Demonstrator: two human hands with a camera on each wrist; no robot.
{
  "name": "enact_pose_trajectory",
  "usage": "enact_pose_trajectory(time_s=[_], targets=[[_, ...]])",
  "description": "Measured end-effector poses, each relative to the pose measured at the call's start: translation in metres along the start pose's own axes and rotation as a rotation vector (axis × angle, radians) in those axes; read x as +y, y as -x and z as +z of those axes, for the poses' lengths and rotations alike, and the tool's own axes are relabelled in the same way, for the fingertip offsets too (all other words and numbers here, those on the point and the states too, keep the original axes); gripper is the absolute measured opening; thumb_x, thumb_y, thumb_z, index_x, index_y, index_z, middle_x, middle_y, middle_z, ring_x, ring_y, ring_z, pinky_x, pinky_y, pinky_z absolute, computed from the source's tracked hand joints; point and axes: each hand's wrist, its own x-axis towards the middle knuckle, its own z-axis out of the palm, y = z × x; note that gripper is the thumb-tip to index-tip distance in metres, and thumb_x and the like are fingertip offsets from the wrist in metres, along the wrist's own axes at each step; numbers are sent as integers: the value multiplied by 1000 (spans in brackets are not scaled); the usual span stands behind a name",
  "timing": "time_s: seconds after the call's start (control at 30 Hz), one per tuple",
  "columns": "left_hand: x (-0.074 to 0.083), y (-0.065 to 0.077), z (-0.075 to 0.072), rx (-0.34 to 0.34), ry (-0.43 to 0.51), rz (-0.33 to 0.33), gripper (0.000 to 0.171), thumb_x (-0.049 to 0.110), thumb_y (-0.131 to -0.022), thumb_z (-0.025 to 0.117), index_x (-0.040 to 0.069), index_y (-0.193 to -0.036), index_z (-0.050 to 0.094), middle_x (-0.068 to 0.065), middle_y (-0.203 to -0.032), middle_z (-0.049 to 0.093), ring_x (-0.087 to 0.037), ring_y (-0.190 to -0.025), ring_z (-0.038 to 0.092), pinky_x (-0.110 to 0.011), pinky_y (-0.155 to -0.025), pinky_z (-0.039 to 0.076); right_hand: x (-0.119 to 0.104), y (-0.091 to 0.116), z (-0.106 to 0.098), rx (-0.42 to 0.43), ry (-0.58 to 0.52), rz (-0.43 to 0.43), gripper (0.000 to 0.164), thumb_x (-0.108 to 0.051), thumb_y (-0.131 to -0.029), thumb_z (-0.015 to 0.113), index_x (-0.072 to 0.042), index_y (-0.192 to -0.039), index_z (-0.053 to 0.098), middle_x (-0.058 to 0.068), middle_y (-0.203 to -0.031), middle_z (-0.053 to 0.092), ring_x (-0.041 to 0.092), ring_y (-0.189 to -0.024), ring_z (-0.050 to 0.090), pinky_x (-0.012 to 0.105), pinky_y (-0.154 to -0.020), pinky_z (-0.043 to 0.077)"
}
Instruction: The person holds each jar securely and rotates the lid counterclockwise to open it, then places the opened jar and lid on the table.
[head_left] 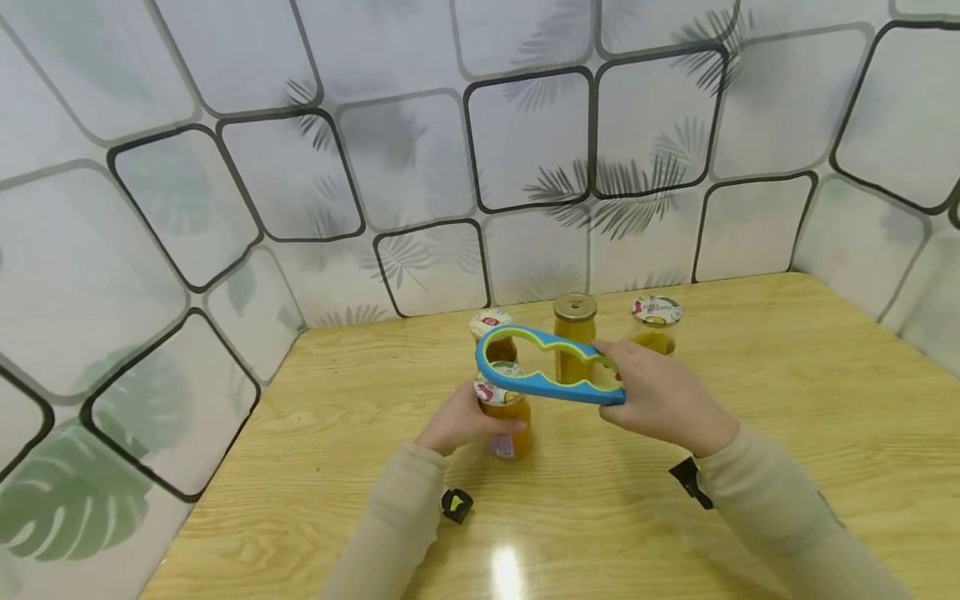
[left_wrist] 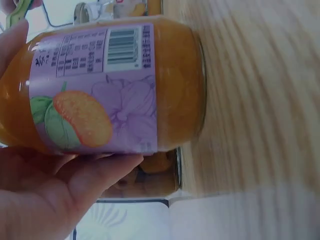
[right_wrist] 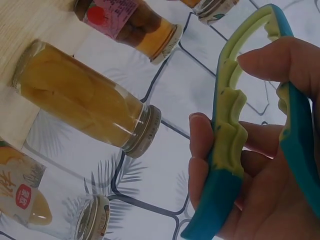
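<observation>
My left hand (head_left: 463,421) holds a glass jar (head_left: 519,417) of orange fruit, upright on the table. In the left wrist view, the jar's purple label (left_wrist: 125,95) shows a barcode and an orange segment, with fingers along its side. The right hand (head_left: 666,396) grips a blue and green jar opener (head_left: 551,387) by its narrower end. In the head view, the opener's wide rounded end overlaps the held jar's patterned lid (head_left: 498,392). From the right wrist, the notched green inner edge (right_wrist: 230,120) is visible, thumb across one side and fingers round the other.
Behind the held jar is another with a white patterned lid (head_left: 491,319). A tall jar with a gold lid (head_left: 575,307) stands at the middle, and a partly filled jar (head_left: 655,342) to its right. The wooden table (head_left: 337,400) meets patterned walls (head_left: 536,142).
</observation>
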Motion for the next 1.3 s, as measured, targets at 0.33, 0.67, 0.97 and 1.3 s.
enact_pose_trajectory(time_s=[0.33,0.67,0.97,1.3], targets=[[16,4,2,140,-129,49,41,9,-60,80,7,-97,63,-2,-95,64,-14,-88,57,-29,-80,44,-5,1,-4,-10,23,-38,62,-13,-64,71,5,-119,47,8,-88,55,17,-69,54,30,-52,45],[19,6,7,216,-39,85,57,1,-57,75,4,-111,55,-6,-101,60,-17,-90,55,-31,-80,44,-8,0,-4,-29,22,-76,63,-14,-64,70,2,-121,47,5,-87,55,15,-69,54,27,-49,41],[37,13,14,247,-14,158,57,-5,-60,70,-1,-114,50,-12,-103,58,-20,-92,55,-30,-80,44,-10,3,-7,-51,6,-67,65,-13,-65,70,3,-123,46,7,-89,56,23,-76,57,30,-51,43],[21,7,15,253,-45,147,64,4,-61,75,3,-119,47,-9,-106,58,-19,-95,55,-31,-82,44,-10,2,-7,-56,19,-80,65,-14,-64,73,4,-121,48,5,-85,56,32,-83,57,35,-54,46]])
